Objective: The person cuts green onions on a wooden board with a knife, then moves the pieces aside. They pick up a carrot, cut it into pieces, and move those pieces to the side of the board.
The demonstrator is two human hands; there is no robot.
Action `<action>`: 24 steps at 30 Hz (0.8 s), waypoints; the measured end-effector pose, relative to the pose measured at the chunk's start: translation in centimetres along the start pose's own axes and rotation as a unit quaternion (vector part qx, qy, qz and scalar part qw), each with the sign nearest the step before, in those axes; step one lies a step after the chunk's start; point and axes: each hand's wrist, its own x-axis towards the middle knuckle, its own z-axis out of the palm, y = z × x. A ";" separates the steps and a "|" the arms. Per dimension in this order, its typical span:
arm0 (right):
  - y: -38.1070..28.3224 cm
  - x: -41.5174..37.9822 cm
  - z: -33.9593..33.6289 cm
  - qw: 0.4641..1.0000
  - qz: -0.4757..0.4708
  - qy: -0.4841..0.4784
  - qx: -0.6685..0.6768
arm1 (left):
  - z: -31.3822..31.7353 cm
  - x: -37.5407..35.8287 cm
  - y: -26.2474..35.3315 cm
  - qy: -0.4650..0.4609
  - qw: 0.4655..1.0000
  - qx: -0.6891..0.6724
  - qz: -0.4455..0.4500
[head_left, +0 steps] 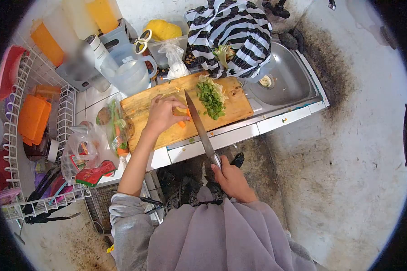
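Note:
On the wooden cutting board [235,108], my left hand [163,113] holds a small piece of carrot [182,123] with bent fingers. My right hand [233,180] is wrapped round the handle of a long knife [199,125]. The blade lies across the board just right of the carrot, its tip pointing away from me. Chopped green leaves [211,101] are heaped right of the blade, beside paler shredded vegetable [216,86].
The steel sink [287,74] is at the right, with a striped plastic bag [230,36] beside it. Behind the board stand a clear jug [129,74] and scissors [143,41]. A bag of vegetables [117,126] and a white dish rack [16,149] are at left.

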 end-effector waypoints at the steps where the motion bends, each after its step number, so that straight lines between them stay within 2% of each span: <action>1: 0.0 0.0 0.1 1.000 0.000 0.000 0.000 | 0.0 0.0 0.0 0.000 1.000 0.000 0.000; 6: -0.3 0.1 0.3 1.000 -0.026 0.010 0.009 | 0.4 0.1 -0.4 0.014 1.000 -0.005 -0.001; 10: -0.7 0.2 0.5 1.000 -0.008 -0.004 0.008 | 0.7 0.1 -0.7 0.035 0.999 -0.003 0.012; 13: -1.0 0.4 0.8 0.998 -0.001 0.008 -0.067 | 0.9 0.1 -0.9 -0.011 0.999 -0.043 -0.018; 24: -1.2 0.7 1.1 0.994 -0.026 0.018 -0.108 | 2.0 -0.8 -0.9 0.046 0.996 -0.072 0.002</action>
